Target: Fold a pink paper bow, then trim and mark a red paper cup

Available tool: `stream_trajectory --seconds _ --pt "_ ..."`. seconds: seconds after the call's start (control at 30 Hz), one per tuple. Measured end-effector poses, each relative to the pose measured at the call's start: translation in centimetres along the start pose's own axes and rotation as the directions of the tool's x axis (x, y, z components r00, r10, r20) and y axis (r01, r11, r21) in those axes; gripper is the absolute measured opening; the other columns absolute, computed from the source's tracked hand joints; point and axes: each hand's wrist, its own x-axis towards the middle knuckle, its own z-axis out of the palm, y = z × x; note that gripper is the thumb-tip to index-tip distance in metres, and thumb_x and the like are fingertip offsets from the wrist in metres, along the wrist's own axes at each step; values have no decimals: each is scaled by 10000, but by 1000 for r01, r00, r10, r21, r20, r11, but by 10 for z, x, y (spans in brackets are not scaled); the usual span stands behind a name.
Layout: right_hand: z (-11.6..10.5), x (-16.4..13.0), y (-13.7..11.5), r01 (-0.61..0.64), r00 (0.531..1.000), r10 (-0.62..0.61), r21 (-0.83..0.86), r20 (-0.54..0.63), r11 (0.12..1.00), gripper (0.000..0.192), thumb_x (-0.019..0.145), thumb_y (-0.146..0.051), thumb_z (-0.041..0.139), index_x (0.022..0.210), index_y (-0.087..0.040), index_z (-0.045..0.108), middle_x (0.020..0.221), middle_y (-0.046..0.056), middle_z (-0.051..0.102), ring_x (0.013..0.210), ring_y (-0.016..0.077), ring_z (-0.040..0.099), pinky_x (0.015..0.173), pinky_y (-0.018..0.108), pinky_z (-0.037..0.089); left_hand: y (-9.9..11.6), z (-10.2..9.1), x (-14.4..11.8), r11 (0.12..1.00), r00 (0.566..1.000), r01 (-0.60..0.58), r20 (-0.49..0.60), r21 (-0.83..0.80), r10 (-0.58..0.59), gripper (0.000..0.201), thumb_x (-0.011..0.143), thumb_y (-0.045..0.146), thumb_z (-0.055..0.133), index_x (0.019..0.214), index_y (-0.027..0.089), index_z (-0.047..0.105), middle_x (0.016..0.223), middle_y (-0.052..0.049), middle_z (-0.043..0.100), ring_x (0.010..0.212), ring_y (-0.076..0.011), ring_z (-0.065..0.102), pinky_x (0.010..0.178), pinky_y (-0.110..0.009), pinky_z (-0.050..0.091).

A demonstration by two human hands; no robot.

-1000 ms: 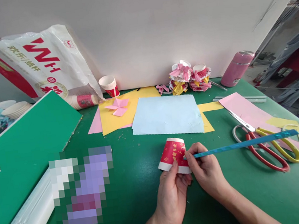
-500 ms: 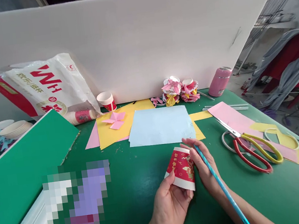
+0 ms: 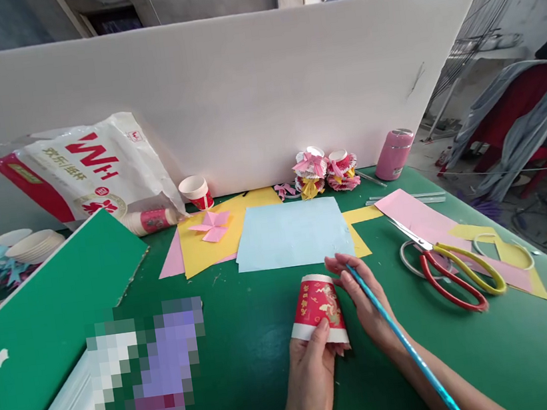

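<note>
My left hand (image 3: 313,381) grips a red paper cup (image 3: 320,306) with gold print and white bands at both ends. It is held bottom-up and slightly tilted, narrower end on top, the thumb across its lower front. My right hand (image 3: 367,300), beside the cup, pinches a long, shiny blue stick (image 3: 405,345) between thumb and fingers. The stick slants down toward the lower right, and its far tip is near the fingertips. Beyond the hands lie light blue paper sheets (image 3: 292,233). A pink folded paper pinwheel shape (image 3: 212,226) rests on yellow paper (image 3: 200,258).
On the right lie scissors (image 3: 442,263) with red and yellow handles, over pink paper (image 3: 410,210). Ruffled cup crafts (image 3: 342,172) and a pink bottle (image 3: 394,154) stand near the white board (image 3: 240,102). A green panel (image 3: 65,306) and a cup bag (image 3: 97,167) are left.
The view has tilted up a little. The cup has swung more upright and shifted slightly left, with my left thumb now lower on its front. The right hand still holds the stick.
</note>
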Motion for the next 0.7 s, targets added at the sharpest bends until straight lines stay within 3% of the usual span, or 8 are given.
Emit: stream_trajectory --seconds 0.1,0.3,0.7 --pt "-6 4 1 21 993 -21 -4 -114 1000 301 892 -409 466 1130 -230 511 1107 91 635 1041 240 575 827 380 462 -1 -2 3 998 998 -58 -22 31 59 251 645 250 735 813 126 596 700 -44 640 609 -135 557 570 -262 445" --pt "-15 3 4 113 978 -130 -105 -163 988 303 898 -419 443 1043 -204 600 821 44 620 719 163 564 675 318 471 -5 -8 9 988 992 -125 10 94 124 216 687 281 696 796 119 602 676 -38 626 591 -131 541 548 -253 428" --pt "-16 -10 1 225 963 -258 -291 -80 930 275 857 -396 514 831 -172 672 622 -2 528 577 134 458 519 257 380 -10 -13 19 960 965 -243 130 137 226 191 692 291 686 768 129 619 629 -18 615 567 -125 527 542 -242 406"
